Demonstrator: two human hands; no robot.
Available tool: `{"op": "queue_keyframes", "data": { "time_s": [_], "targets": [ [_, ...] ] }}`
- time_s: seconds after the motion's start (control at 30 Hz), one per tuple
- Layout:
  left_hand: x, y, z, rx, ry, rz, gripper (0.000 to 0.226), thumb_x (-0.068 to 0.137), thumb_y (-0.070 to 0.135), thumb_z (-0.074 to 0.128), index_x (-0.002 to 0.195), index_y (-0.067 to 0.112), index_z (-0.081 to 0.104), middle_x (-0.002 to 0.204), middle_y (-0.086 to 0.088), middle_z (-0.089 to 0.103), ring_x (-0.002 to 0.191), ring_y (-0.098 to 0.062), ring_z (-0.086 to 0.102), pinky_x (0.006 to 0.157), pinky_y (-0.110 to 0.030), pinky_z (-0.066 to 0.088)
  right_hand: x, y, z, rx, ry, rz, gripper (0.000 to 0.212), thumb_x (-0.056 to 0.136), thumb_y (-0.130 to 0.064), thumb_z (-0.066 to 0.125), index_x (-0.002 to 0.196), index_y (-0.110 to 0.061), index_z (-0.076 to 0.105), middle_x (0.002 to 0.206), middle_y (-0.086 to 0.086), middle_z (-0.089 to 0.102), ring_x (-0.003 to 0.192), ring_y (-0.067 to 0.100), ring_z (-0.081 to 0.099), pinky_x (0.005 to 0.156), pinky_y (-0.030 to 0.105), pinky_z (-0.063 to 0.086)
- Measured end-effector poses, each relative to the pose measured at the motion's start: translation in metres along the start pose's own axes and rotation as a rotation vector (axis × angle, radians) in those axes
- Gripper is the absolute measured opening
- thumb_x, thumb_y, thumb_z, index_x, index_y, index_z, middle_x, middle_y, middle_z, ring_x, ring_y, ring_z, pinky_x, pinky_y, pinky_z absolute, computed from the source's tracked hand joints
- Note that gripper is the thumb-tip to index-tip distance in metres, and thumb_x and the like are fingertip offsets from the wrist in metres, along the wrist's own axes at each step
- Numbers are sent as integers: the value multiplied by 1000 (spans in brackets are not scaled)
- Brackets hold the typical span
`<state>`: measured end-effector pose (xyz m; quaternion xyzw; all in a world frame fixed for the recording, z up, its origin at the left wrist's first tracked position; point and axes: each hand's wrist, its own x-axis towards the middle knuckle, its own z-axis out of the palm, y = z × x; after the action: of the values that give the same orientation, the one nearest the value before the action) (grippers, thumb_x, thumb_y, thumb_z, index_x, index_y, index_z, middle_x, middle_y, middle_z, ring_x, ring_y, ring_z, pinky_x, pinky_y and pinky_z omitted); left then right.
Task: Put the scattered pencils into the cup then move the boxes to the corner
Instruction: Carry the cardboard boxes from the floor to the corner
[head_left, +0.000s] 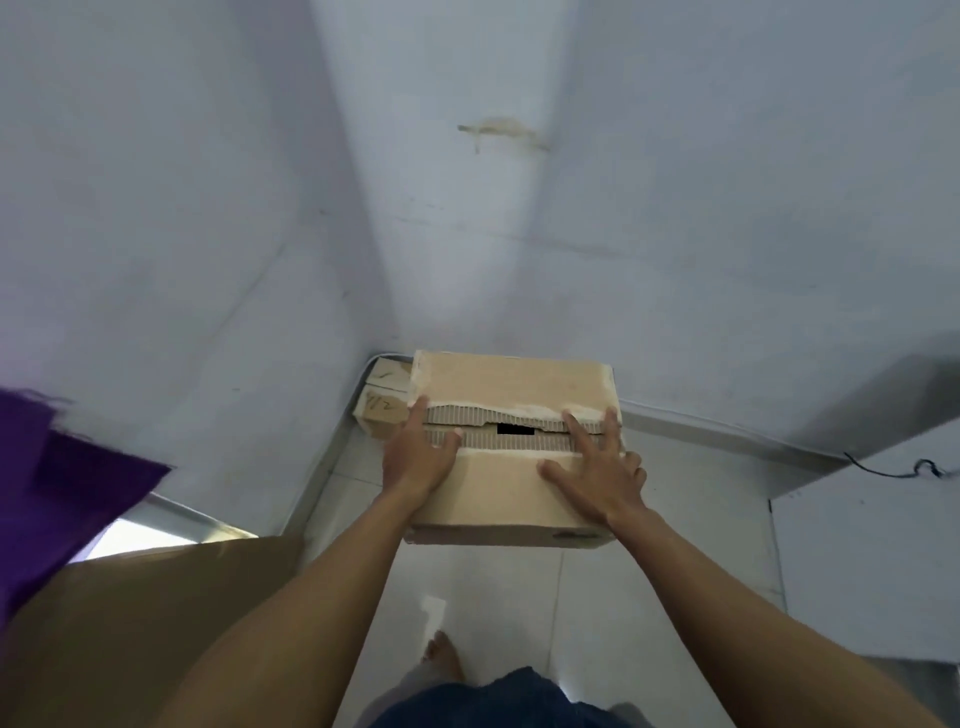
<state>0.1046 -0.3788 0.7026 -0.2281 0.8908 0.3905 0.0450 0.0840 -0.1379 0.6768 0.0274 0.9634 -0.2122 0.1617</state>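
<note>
Where two pale bluish-white walls (675, 182) meet, a large cardboard box (511, 452) sits close to the corner, above a floor of glossy white tiles (488, 597). Whether its base rests on the tiles cannot be told. Top flaps closed, their meeting edges torn so the corrugated core shows in a ragged band across the lid.

Left hand (415, 457) lies flat on the near-left part of the lid, fingers spread, thumb reaching into the torn band. Right hand (597, 467) lies flat on the near-right part, fingers spread toward the seam. Neither hand is closed around anything; both press palm-down on the box top.

Smaller cardboard box (383, 402) stands behind and to the left, tucked right into the corner, touching or just beside the large one; handwritten marks on its flaps, not legible.

Room: a pale skirting strip (727, 423) runs along the base of the right wall. A smear or patch mark (501, 132) shows high on the wall near the corner. A thin dark cable (893, 470) trails at right, beside a white panel (862, 561). At left, purple cloth (57, 504) hangs into view above a broad brown cardboard surface (145, 623). A bare foot (444, 654) is on the tiles below; dark blue clothing (498, 701) at the bottom edge.
</note>
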Motion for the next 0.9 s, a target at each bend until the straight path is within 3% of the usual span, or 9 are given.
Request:
{"op": "queue_keyframes", "data": {
  "time_s": [0.2, 0.43, 0.9],
  "targets": [
    [60, -26, -47, 54, -17, 18, 73, 85, 46, 62, 147, 26, 30, 141, -13, 46, 128, -33, 46, 101, -43, 42, 22, -65, 25, 11, 0, 20, 80, 74, -77, 48, 143, -60, 10, 161, -3, -16, 128, 48, 31, 106, 52, 27],
    [111, -41, -50, 43, -93, -10, 75, 84, 49, 63, 147, 28, 28, 147, -11, 41, 131, -32, 43, 102, -43, 41, 64, -86, 37, -11, -20, 49, 79, 72, -80, 47, 141, -61, 13, 161, -4, -15, 128, 48, 33, 106, 52, 28],
    [280, -63, -60, 42, -154, -144, 89, 75, 48, 71, 148, 32, 23, 145, -11, 40, 131, -29, 43, 104, -40, 43, 240, -160, 64, -45, -183, 24, 84, 71, -80, 49, 142, -60, 9, 160, -4, -18, 131, 48, 31, 107, 53, 28]
  ]
}}
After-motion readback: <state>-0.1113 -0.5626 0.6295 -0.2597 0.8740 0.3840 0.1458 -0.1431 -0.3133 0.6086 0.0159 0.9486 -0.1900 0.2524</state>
